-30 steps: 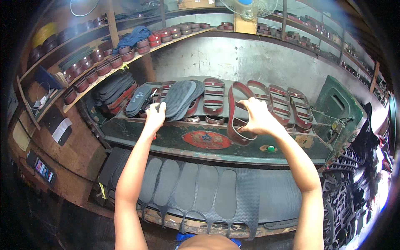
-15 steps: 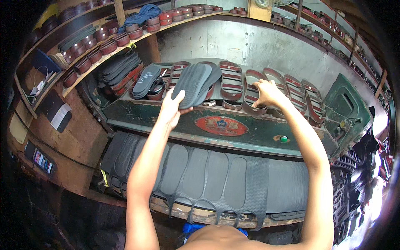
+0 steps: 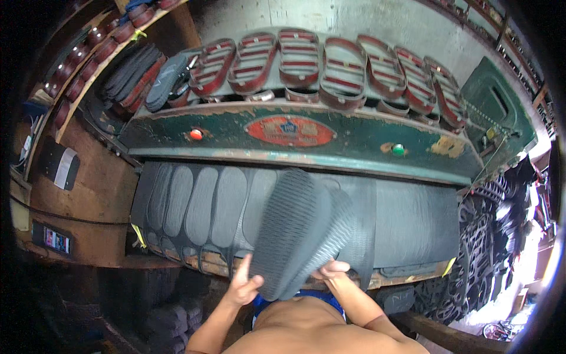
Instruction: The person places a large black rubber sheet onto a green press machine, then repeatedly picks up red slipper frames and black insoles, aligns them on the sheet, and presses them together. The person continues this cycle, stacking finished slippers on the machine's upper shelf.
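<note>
Head view: both hands' fingers, left hand [image 3: 243, 287] and right hand [image 3: 331, 270], grip seemingly 2 ribbed grey rubber soles [image 3: 298, 233].

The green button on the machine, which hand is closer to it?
Right. The right hand is below the green button, slightly to its left; the left hand is farther left. Both grip the grey soles.
</note>
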Available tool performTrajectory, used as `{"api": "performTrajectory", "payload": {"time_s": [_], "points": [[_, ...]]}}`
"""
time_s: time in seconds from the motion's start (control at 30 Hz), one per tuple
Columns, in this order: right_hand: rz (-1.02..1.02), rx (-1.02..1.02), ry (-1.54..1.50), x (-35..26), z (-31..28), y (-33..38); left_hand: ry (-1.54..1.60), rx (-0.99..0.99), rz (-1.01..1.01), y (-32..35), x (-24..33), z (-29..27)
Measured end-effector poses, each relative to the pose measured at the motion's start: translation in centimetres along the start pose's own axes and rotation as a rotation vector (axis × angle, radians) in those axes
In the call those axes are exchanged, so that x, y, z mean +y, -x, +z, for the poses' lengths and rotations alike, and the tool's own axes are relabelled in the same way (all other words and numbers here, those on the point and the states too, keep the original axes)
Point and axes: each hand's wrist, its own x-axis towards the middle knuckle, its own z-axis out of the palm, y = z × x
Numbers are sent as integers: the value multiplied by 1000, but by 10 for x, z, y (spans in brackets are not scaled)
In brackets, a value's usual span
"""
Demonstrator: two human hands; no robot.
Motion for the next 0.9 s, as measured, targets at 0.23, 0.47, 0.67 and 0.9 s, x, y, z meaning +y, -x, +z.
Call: {"api": "performTrajectory", "payload": {"time_s": [0.23,0.47,0.67,0.9], "points": [[160,284,-319,27,-68,69,-1215,-120,-37,-28,-55,45],[51,469,-188,14,-79,102,-1348,-106,128,-55,-70,85],[-37,574,-196,5,-90,115,-1535,148,184,-75,-48,46],[-11,585,-160,27,-70,111,-1419,-241,87,-46,-94,78]]}}
